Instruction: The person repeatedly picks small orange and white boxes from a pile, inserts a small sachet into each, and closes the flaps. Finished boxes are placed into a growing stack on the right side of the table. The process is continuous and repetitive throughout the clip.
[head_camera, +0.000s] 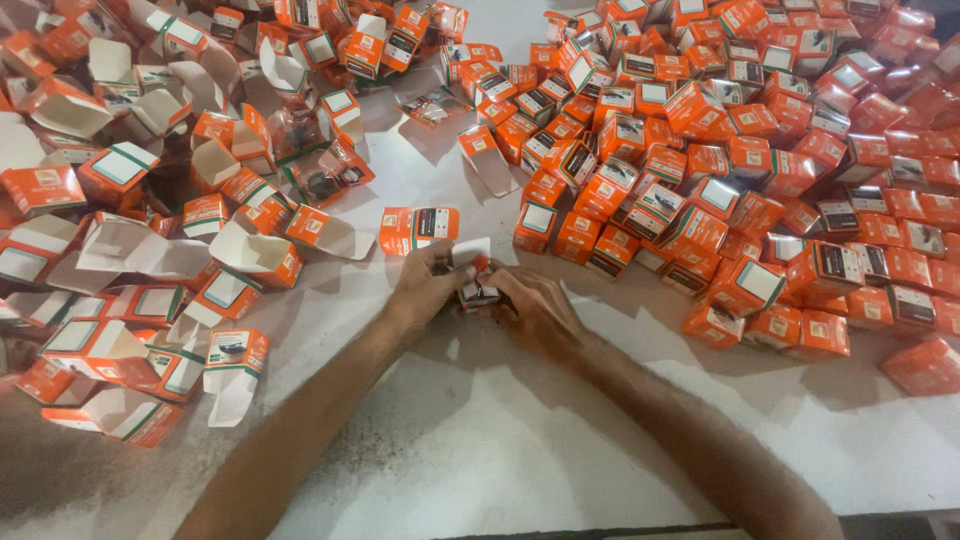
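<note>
The small box (476, 290) is lying mostly hidden between the left hand (432, 285) and the right hand (535, 305); only its white flap and a dark sliver are showing, so its contents are staying unclear. The fingertips of both hands are disappearing behind that box. Left of the small box, the heap of open cartons (150, 200) is running off the picture's left and top edges. Right of it, the pile of closed cartons (760, 150) is getting cut by the top and right edges, its far cartons blurring. The printing on every carton is too small to tell.
</note>
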